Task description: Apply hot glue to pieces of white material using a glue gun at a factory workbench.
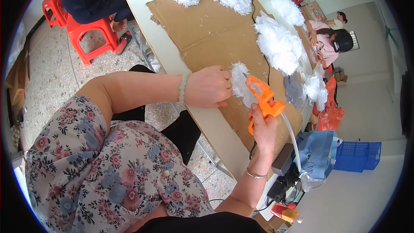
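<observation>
Near the close edge of the tabletop, on the brown cardboard sheet, one white fringed piece lies between the two hands. The left hand is narrow, its fingers curled against the piece's left side; whether they pinch it cannot be determined. The right hand holds the orange glue gun by its handle, with the nozzle directed onto the piece; nozzle contact is not verifiable.

Progress: judged from the positions, gluing of this piece is under way and not complete. No finished unit can be identified; applied glue is not discernible. The remaining quantity is uncertain, because the white fluffy clumps may be stock or output.

Count: glue gun, one; piece between the hands, one; white fluffy clumps, about five, two toward the tabletop's upper end and three along the far edge; grey clump, one; red stools, two, beyond the close edge.
</observation>
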Demonstrator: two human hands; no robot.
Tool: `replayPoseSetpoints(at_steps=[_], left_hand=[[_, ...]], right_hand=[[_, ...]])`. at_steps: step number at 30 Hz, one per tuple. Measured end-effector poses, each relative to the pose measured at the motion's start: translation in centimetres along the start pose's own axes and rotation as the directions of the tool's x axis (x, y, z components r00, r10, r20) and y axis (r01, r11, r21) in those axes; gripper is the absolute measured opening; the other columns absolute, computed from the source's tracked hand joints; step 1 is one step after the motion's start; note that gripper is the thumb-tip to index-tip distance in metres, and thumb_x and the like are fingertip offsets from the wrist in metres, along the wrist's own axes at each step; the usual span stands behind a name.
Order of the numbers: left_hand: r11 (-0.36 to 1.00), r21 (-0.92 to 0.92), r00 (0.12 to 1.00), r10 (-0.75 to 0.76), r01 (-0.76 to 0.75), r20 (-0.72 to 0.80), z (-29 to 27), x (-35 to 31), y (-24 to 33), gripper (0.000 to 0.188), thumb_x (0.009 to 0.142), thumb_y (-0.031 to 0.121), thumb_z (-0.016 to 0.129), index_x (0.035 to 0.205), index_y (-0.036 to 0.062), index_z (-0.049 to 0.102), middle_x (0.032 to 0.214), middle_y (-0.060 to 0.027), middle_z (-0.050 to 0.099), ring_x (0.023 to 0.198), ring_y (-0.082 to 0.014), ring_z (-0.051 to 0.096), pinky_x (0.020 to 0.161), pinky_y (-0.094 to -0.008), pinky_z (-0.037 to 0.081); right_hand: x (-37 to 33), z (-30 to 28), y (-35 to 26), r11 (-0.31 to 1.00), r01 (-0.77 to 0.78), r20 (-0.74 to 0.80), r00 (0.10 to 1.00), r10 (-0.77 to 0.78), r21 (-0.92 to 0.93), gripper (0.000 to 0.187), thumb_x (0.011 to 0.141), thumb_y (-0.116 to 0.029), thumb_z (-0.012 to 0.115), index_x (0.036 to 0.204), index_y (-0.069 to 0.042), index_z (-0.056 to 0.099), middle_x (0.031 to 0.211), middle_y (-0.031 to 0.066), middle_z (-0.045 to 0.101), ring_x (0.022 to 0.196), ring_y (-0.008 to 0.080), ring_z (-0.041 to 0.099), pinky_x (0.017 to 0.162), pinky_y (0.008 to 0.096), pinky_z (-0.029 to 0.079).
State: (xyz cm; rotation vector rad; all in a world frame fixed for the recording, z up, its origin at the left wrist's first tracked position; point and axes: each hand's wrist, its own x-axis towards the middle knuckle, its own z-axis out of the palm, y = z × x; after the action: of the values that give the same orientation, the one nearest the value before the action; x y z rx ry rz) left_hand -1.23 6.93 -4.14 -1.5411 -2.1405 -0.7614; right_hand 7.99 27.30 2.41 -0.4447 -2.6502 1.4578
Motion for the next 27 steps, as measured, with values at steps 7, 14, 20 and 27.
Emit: replayPoseSetpoints(at_steps=[7,14,20,27], left_hand=[[0.999,0.045,0.998,0.023,-0.026,0.067,1.1,0.6,0.3,0.031,0.068,0.031,0.074,0.083,0.0053,0.063,0.083,-0.0027,0.06,0.087,-0.0193,0.054,0.076,-0.0349,0.044],[0.998,0.053,0.998,0.023,-0.027,0.063,1.0,0.4,0.2,0.033,0.07,0.032,0.073,0.085,0.0053,0.062,0.081,-0.0022,0.059,0.088,-0.0192,0.054,0.079,-0.0346,0.043],[0.998,0.064,0.999,0.003,-0.006,0.045,1.1,0.6,0.2,0.033,0.071,0.033,0.073,0.088,0.0066,0.062,0.08,-0.002,0.059,0.089,-0.0194,0.054,0.08,-0.0353,0.043],[0.999,-0.033,1.0,-0.031,0.03,-0.008,1.5,0.5,-0.4,0.031,0.072,0.032,0.072,0.09,0.0081,0.063,0.085,-0.0021,0.063,0.091,-0.0214,0.055,0.081,-0.0365,0.043]], right_hand=[[1.8,0.6,1.1,0.927,0.217,0.105,0.975,-0.193,-0.305,0.014,0.087,-0.015,0.062,0.093,-0.003,0.058,0.071,-0.0007,0.057,0.063,0.0066,0.051,0.056,0.0229,0.041],[1.2,-0.3,0.8,0.977,0.108,0.059,0.993,-0.098,-0.183,0.016,0.087,-0.013,0.061,0.097,-0.001,0.056,0.073,0.0003,0.057,0.064,0.0074,0.053,0.057,0.0232,0.042],[2.7,1.0,-0.3,0.973,0.169,0.087,0.984,-0.157,-0.157,0.016,0.088,-0.013,0.06,0.097,-0.001,0.055,0.073,0.0006,0.057,0.065,0.0078,0.054,0.057,0.0229,0.042],[2.4,0.3,1.8,0.985,0.09,0.106,0.992,-0.075,-0.145,0.015,0.087,-0.014,0.061,0.095,-0.001,0.057,0.074,0.0007,0.058,0.063,0.0082,0.053,0.056,0.0234,0.042]])
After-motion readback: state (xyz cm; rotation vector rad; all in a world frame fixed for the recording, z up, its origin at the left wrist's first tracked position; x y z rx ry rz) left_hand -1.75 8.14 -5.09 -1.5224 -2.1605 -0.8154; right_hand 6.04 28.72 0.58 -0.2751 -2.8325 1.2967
